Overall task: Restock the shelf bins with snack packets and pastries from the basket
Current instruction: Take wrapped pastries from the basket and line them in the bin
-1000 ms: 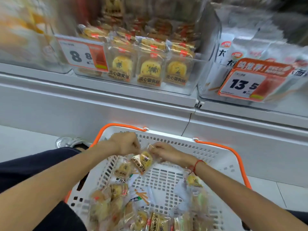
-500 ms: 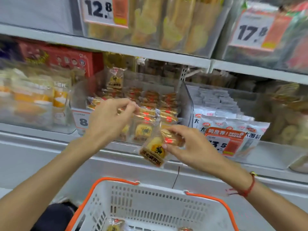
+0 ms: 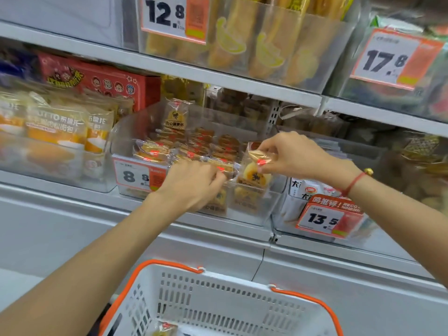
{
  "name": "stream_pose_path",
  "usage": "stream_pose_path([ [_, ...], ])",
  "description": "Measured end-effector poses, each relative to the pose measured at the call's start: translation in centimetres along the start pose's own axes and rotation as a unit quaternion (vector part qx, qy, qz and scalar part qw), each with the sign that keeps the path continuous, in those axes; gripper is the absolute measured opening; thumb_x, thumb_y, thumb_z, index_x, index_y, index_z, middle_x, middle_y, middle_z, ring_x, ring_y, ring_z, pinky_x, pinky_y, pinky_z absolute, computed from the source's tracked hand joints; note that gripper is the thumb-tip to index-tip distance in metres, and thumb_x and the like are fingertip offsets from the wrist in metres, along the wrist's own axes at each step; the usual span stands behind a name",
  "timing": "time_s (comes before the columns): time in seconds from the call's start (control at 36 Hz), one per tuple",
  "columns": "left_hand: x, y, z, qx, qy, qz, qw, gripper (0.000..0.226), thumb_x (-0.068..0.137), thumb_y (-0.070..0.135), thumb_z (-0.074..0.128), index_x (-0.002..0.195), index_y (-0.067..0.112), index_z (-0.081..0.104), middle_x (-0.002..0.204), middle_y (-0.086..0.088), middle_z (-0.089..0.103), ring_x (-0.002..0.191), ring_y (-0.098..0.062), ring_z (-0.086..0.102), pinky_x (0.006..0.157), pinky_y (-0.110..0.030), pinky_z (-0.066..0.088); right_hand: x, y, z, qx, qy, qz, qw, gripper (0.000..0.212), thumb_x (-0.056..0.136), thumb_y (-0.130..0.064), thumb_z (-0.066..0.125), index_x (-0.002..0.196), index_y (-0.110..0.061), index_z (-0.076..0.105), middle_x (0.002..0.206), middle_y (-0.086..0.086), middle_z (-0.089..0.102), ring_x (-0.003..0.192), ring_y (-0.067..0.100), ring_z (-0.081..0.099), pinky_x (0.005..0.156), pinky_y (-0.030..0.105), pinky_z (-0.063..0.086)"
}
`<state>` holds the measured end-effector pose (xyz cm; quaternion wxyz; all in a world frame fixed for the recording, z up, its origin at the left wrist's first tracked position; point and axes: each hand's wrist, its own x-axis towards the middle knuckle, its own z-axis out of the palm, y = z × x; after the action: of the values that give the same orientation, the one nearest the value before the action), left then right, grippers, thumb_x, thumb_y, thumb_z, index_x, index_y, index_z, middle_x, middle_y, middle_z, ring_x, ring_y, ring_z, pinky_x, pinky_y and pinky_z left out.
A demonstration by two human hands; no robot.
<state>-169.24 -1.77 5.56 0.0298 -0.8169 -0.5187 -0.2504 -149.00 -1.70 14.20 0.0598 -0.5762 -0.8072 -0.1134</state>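
A clear shelf bin [image 3: 126, 146] tagged 8.8 holds rows of wrapped yolk pastries [image 3: 194, 146]. My right hand [image 3: 291, 156] pinches the top seal of one pastry packet [image 3: 254, 175], which hangs at the bin's front right corner. At the bin's front row my left hand [image 3: 194, 185] has its fingers curled onto the tops of the packets there; whether it grips one is unclear. Below, the white basket [image 3: 218, 294] with orange handles shows one pastry packet [image 3: 166, 329] at its bottom edge.
A bin of bread bags [image 3: 55, 132] stands left of the pastry bin. White packets behind a 13.5 tag [image 3: 324, 219] sit to the right. The shelf above carries yellow snack bags [image 3: 254, 44] with 12.8 and 17.8 tags. A red box [image 3: 97, 81] stands behind.
Both hands rose from the basket to the shelf. My right hand carried the pastry packet up to the bin's front right corner; my left hand dropped onto the front row.
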Motion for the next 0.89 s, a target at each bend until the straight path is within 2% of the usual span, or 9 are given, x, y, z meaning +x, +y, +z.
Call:
stream_pose_path([
  [0.19,-0.5,-0.5,0.4,0.007,0.039,0.008,0.999,0.041,0.094,0.035,0.031,0.059,0.017,0.045,0.064,-0.004,0.056,0.063,-0.024,0.055,0.054,-0.029,0.033,3.1,0.1,0.4,-0.006,-0.136,-0.027,0.99,0.031,0.071,-0.045,0.08,0.09,-0.023,0.073,0.08,-0.006,0.068,0.077,0.013,0.06,0.071,0.038,0.053],
  [0.31,-0.5,-0.4,0.6,0.006,0.048,-0.001,0.999,0.04,0.095,0.032,0.034,0.064,0.014,0.052,0.064,-0.005,0.057,0.063,-0.024,0.054,0.056,-0.029,0.033,3.1,0.4,0.4,-0.012,-0.126,-0.043,0.991,0.028,0.069,-0.046,0.081,0.085,-0.028,0.068,0.073,-0.014,0.06,0.073,0.012,0.055,0.06,0.029,0.042],
  [0.36,-0.4,-0.3,0.8,0.013,0.053,-0.007,0.998,0.041,0.094,0.032,0.034,0.063,0.013,0.052,0.062,-0.005,0.056,0.061,-0.024,0.053,0.056,-0.029,0.033,2.9,0.1,1.3,-0.009,-0.126,-0.057,0.99,0.025,0.07,-0.044,0.081,0.086,-0.033,0.065,0.076,-0.016,0.058,0.077,0.013,0.054,0.063,0.028,0.039],
  [0.44,-0.1,-0.3,1.0,0.02,0.059,-0.017,0.998,0.041,0.094,0.033,0.034,0.061,0.015,0.051,0.064,-0.006,0.058,0.063,-0.025,0.053,0.056,-0.03,0.033,2.8,-0.6,3.0,-0.001,-0.174,-0.073,0.982,0.036,0.074,-0.043,0.079,0.107,-0.032,0.069,0.09,-0.011,0.063,0.083,0.011,0.053,0.069,0.029,0.043],
  [0.53,0.0,-0.7,1.4,0.015,0.064,-0.002,0.998,0.044,0.092,0.035,0.03,0.062,0.014,0.053,0.063,-0.007,0.058,0.062,-0.025,0.055,0.054,-0.028,0.034,3.2,-0.7,2.8,0.027,-0.246,-0.075,0.966,0.027,0.071,-0.048,0.079,0.092,-0.032,0.071,0.075,-0.013,0.062,0.071,0.007,0.053,0.069,0.03,0.045],
  [0.58,-0.1,-1.1,1.6,0.006,0.061,0.011,0.998,0.046,0.089,0.038,0.026,0.065,0.014,0.057,0.065,-0.006,0.06,0.063,-0.023,0.056,0.054,-0.027,0.035,3.7,-0.5,1.8,0.042,-0.283,-0.073,0.955,0.037,0.071,-0.049,0.079,0.102,-0.029,0.072,0.089,-0.011,0.069,0.08,0.007,0.059,0.077,0.026,0.05],
  [0.67,-0.2,-1.4,1.7,-0.001,0.055,0.027,0.998,0.055,0.085,0.041,0.019,0.084,0.018,0.069,0.082,-0.004,0.068,0.074,-0.021,0.061,0.064,-0.029,0.045,4.3,-0.1,0.2,0.085,-0.281,-0.06,0.954,0.043,0.074,-0.041,0.079,0.113,-0.027,0.07,0.099,-0.016,0.07,0.089,-0.002,0.063,0.086,0.021,0.051],
  [0.78,-0.3,-1.3,1.9,-0.007,0.048,0.04,0.998,0.06,0.087,0.041,0.013,0.105,0.019,0.067,0.107,0.002,0.067,0.095,-0.016,0.059,0.082,-0.031,0.041,4.7,0.1,0.5,0.081,-0.26,-0.047,0.961,0.025,0.074,-0.032,0.081,0.098,-0.028,0.075,0.085,-0.013,0.072,0.082,0.006,0.068,0.079,0.026,0.057],
  [0.89,-0.6,-1.3,1.7,-0.027,0.032,0.048,0.998,0.072,0.084,0.046,0.005,0.121,0.021,0.061,0.123,0.007,0.059,0.11,-0.012,0.049,0.095,-0.033,0.037,4.2,-0.3,2.4,0.026,-0.242,-0.047,0.969,0.016,0.08,-0.022,0.076,0.096,-0.025,0.076,0.076,-0.007,0.071,0.074,0.009,0.066,0.079,0.03,0.056],
])
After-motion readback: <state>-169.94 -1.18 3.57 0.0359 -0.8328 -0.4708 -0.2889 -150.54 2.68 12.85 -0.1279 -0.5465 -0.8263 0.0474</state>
